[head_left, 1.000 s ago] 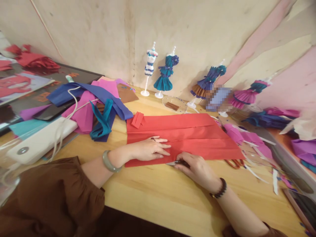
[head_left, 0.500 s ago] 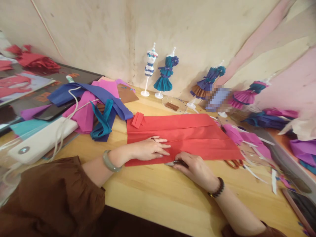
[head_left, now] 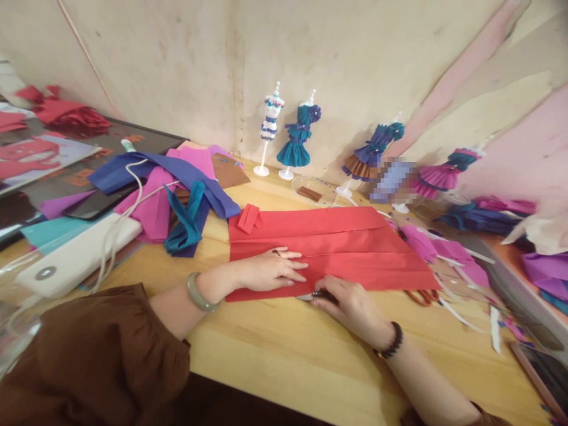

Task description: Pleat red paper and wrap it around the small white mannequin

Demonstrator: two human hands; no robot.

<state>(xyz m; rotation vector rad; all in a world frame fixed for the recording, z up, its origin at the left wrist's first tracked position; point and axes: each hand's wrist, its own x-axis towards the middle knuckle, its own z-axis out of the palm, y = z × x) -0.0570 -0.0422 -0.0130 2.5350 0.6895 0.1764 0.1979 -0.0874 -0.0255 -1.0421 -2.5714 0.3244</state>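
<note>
Two hands [head_left: 266,271], four mannequins [head_left: 297,135]

one head-worn camera, close above the wooden table [head_left: 261,349], looks forward and down, facing the wall [head_left: 177,71] beyond.

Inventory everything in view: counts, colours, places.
Red sheet: one, red, middle.
Folded strip: one, red, at sheet's far left corner.
Bladed tool: one, silver and dark, in right hand.
Looped handles: one set, orange, sheet's right edge.
Dress forms: four, white with colourful clothing, back.
Clear dish: one, transparent, behind sheet.
Loose fabric: several, mixed, both sides.
White slab: one, white, left.
Phone-like object: one, dark and pink, lower right.
Red bundle: one, red, far left.
Table: one, pale wood, beneath.
Wall: one, pale, behind.
Bracelets: two, green and dark, wrists.
Sleeves: two, brown, lower edge.
Left hand: one, bare, flat on sheet.
Right hand: one, bare, gripping tool.
</note>
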